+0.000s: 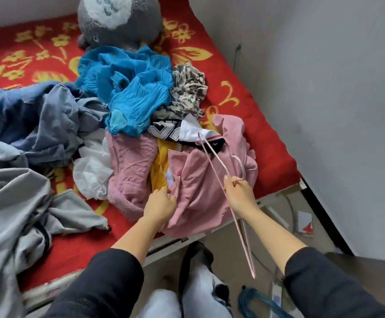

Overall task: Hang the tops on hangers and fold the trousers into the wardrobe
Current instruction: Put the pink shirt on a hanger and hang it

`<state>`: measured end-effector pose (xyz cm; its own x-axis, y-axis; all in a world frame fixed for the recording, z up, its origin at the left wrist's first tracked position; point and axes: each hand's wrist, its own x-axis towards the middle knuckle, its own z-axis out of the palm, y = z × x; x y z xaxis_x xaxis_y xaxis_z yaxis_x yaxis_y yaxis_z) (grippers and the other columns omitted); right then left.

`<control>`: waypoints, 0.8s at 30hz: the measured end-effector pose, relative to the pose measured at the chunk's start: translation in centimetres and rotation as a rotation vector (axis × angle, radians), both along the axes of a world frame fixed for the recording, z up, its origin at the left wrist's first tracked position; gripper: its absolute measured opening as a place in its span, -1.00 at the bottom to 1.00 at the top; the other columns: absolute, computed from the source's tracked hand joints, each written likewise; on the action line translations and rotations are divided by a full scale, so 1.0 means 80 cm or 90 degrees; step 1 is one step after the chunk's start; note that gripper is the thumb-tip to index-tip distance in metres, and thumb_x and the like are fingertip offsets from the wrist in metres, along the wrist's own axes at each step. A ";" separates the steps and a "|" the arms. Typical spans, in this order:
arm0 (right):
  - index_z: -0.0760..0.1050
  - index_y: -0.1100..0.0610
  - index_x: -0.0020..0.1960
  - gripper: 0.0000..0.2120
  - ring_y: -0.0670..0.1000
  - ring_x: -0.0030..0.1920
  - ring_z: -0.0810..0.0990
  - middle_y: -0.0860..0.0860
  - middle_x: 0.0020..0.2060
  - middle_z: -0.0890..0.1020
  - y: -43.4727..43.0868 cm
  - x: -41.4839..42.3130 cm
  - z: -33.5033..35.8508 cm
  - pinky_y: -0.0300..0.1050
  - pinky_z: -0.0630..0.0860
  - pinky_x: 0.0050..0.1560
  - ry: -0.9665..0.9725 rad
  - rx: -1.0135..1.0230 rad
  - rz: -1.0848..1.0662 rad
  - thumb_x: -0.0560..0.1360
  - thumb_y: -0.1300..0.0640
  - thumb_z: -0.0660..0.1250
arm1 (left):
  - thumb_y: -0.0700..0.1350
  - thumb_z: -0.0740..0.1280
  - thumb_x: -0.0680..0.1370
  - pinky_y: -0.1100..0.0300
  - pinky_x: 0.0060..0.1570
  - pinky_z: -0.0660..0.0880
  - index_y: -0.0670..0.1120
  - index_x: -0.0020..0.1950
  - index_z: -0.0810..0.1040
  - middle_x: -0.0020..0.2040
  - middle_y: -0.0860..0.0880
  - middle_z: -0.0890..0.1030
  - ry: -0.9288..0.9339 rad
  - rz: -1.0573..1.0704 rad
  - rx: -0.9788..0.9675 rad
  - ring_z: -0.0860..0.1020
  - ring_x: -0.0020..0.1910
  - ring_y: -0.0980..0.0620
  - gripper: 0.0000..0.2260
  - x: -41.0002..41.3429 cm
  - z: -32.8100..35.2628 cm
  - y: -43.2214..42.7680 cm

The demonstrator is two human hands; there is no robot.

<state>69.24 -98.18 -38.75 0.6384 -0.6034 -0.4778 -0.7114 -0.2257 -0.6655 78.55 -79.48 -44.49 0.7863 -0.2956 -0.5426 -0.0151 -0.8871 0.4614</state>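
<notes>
A pile of clothes lies on a red bed (pixel 251 125). At its near edge is a pink striped top (pixel 200 193). My left hand (pixel 160 204) grips a fold of this top. My right hand (pixel 238 191) holds a thin pink hanger (pixel 212 157) near its hook, above the top, with one arm pointing at the pile and the other down to the floor. Beside the top lie a pink knitted garment (pixel 129 171), a yellow piece (pixel 159 166), a bright blue crinkled garment (pixel 132 92) and blue-grey denim clothes (pixel 38 120).
A grey plush toy (pixel 120 19) sits at the head of the bed. A light grey garment (pixel 15 214) hangs over the left front edge. A white wall (pixel 324 88) runs along the right. Cables, a power strip (pixel 276 297) and my knees are on the floor side.
</notes>
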 end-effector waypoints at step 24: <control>0.49 0.11 -0.36 -0.53 -0.11 -0.40 0.43 -0.11 -0.50 0.47 0.016 0.072 -0.149 -0.17 0.40 -0.27 0.088 0.220 0.055 0.49 -0.25 0.27 | -0.26 0.30 0.45 0.06 0.14 0.32 -0.08 0.07 0.59 0.14 0.01 0.56 -0.142 -0.403 -0.087 0.39 0.28 -0.06 -0.77 0.153 -0.099 -0.060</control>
<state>75.03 -96.92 -50.70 0.5956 -0.3386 -0.7285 -0.7876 -0.0675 -0.6125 90.77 -84.29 -52.41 0.5281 -0.7896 -0.3125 -0.6190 -0.6099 0.4948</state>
